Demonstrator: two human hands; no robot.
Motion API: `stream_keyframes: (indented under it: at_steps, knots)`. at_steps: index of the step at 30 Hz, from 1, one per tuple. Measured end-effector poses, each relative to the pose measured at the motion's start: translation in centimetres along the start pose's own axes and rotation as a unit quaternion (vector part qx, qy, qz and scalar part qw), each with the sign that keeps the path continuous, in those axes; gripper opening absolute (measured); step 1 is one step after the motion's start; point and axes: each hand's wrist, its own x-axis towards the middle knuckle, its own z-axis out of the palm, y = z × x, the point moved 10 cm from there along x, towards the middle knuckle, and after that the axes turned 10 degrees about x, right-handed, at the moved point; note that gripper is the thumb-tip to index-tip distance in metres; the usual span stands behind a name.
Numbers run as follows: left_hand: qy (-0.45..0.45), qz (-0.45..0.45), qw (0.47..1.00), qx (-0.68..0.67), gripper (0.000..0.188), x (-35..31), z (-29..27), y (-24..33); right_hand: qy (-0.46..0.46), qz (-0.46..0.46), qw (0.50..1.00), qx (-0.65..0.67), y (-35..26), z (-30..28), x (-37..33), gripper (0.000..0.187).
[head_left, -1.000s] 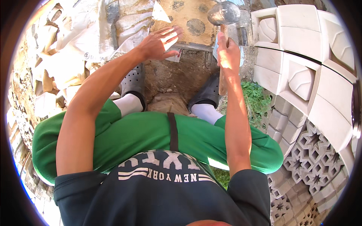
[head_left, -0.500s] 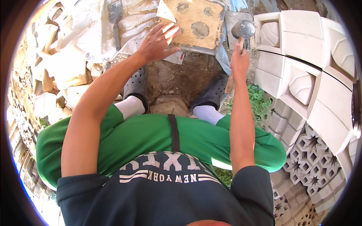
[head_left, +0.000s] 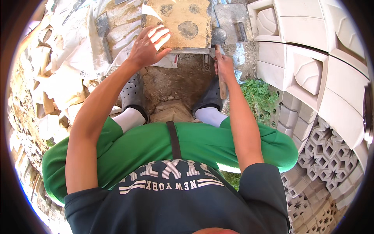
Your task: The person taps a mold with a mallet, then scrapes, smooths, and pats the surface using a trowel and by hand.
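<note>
Head view: mallet (head_left: 219, 36) low beside the board (head_left: 187, 17), left hand (head_left: 148, 47) over the opposite edge

At the top centre of the frame, the tan board with dark round patches sits on a metal base (head_left: 191, 51). The left hand is spread at its lower left corner, palm down, thumb apart from the fingers; it seems to lie there to steady the board, though whether it presses cannot be told.

Right of the board's lower corner, the right hand (head_left: 225, 65) is closed round the mallet's wooden handle, nearer the head than the butt. That short grip probably gives close control over the round grey head, which is just beside the board's right edge; contact between them cannot be made out.

Both shoes (head_left: 132, 93) stand in the middle of the frame, on either side of bare soil (head_left: 171, 76), likely so the board lies between the knees and within reach of both arms. White sheeting (head_left: 97, 56) spreads across the upper left. Pale blocks (head_left: 302, 29) line the upper right, and star-patterned blocks (head_left: 327, 156) stand at lower right.
</note>
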Motion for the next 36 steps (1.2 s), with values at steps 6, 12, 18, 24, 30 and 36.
stream_keyframes:
  at_steps: [6, 12, 18, 24, 30, 36]
  knots:
    - [0.003, 0.027, 0.999, 0.028, 0.053, -0.3, 0.0, 0.9, 0.070, -0.123, 0.973, -0.181, -2.6, -0.2, 0.3, 0.053]
    - [-0.014, 0.036, 0.999, -0.003, 0.040, -0.8, 0.3, 1.2, 0.106, -0.170, 0.959, -0.199, -5.0, -0.1, 0.0, 0.043]
    - [0.031, -0.033, 0.999, 0.020, 0.044, 0.0, -1.7, 1.8, 0.290, -0.336, 0.892, -0.079, -12.0, -2.1, -2.6, 0.024]
    - [0.027, -0.021, 0.998, -0.044, 0.045, -2.2, -0.3, 1.9, -0.028, -0.451, 0.892, -0.033, -23.2, 14.8, -8.8, 0.029]
    - [0.088, 0.078, 0.990, -0.079, 0.045, -5.6, 1.8, 4.6, -0.291, -0.210, 0.850, -0.385, -14.7, 41.8, -10.0, 0.066]
    - [0.083, 0.067, 0.988, -0.112, 0.046, -5.0, 0.3, 7.5, -0.226, -0.206, 0.855, -0.419, -10.2, 47.2, -5.0, 0.105]
